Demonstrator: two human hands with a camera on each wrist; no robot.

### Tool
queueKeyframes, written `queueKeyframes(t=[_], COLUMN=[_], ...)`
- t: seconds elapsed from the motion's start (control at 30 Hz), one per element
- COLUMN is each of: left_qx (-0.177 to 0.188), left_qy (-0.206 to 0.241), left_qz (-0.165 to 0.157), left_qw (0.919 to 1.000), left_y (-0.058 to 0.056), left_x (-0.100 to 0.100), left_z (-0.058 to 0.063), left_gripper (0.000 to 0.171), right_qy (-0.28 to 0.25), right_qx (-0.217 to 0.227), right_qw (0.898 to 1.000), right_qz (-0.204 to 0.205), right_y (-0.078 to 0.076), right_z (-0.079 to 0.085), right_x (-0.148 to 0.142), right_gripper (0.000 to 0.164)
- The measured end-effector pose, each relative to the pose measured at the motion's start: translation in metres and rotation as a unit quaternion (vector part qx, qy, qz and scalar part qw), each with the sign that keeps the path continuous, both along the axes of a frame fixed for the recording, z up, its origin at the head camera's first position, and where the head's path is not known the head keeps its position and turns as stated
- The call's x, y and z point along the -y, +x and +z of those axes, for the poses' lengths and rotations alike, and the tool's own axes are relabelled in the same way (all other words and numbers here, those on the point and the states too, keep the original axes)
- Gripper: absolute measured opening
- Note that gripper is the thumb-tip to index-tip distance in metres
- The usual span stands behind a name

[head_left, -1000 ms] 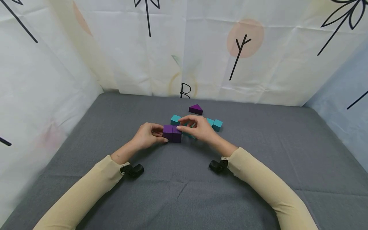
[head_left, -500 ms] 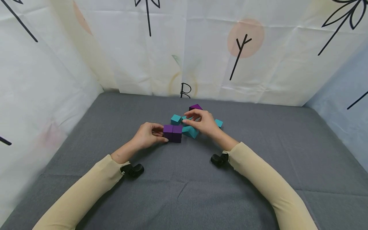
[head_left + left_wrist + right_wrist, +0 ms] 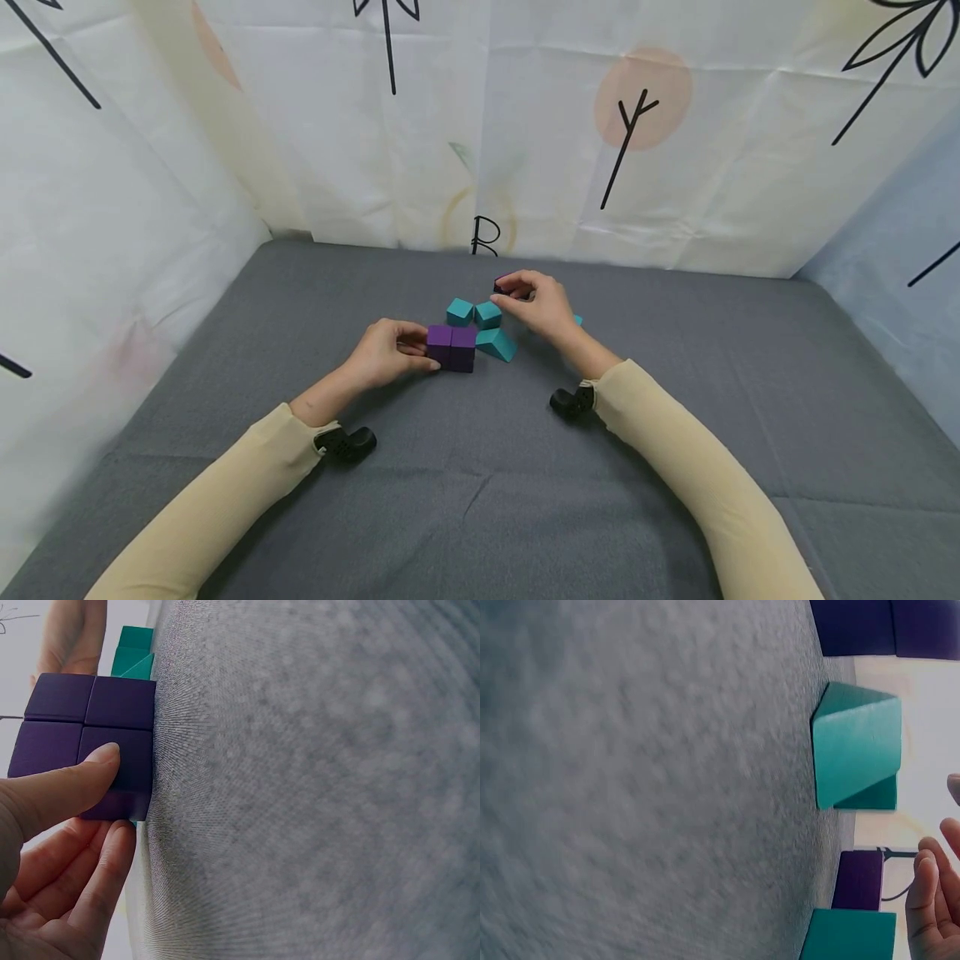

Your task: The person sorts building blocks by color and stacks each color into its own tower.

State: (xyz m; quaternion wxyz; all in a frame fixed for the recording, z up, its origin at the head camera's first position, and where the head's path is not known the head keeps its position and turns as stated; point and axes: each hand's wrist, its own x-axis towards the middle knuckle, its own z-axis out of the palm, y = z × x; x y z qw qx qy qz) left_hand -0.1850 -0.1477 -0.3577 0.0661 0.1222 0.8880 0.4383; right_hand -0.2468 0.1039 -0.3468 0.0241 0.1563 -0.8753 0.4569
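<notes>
My left hand [image 3: 386, 354] grips a two-by-two stack of purple cubes [image 3: 452, 348] at its left side. In the left wrist view, the thumb [image 3: 82, 776] lies across the front of the purple cubes [image 3: 56, 697], fingers behind. My right hand [image 3: 542, 307] hovers at the back of the group, fingers bent and nothing visible between them. It partly hides a purple triangular block [image 3: 500, 286]. In the right wrist view the purple block [image 3: 859, 881] stands behind a teal block [image 3: 851, 934], with the right fingers [image 3: 924, 892] off to its side.
A teal triangular block [image 3: 495, 343] sits just right of the purple stack. Two teal cubes [image 3: 459, 312] stand behind it. Another teal piece [image 3: 578, 319] peeks out past the right wrist. Grey cloth [image 3: 480, 500] covers the table; printed curtains [image 3: 540, 167] hang behind.
My right hand has left the top of the purple stack and moved back and right, over the teal blocks to the purple triangular block. My left hand has stayed put on the stack.
</notes>
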Motion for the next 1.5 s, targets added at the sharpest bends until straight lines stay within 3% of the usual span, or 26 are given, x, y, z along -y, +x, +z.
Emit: queueKeyframes(t=[0.3,0.5,0.9,1.17,1.5], left_qx=[0.005,0.005,0.009,0.015,0.013], left_qy=[0.002,0.001,0.005,0.005,0.006], left_qz=[0.004,0.005,0.009,0.013,0.004], left_qw=[1.0,1.0,0.9999,0.9998,0.9999], left_y=[0.001,0.002,0.004,0.004,0.004], left_x=[-0.001,0.0,0.0,0.0,-0.001], left_z=[0.0,-0.001,0.0,0.0,0.0], left_gripper=[0.043,0.043,0.043,0.044,0.044], right_qy=[0.041,0.053,0.078,0.086,0.11], right_qx=[-0.021,0.01,0.064,0.09,0.099], right_qw=[0.998,0.996,0.993,0.99,0.986], right_qz=[-0.05,-0.068,-0.065,-0.065,-0.08], right_y=[-0.007,-0.014,-0.023,-0.031,-0.035], right_z=[0.001,0.0,0.001,0.002,0.001], right_x=[-0.002,-0.004,-0.005,-0.004,-0.001], right_gripper=[0.037,0.045,0.062,0.062,0.051])
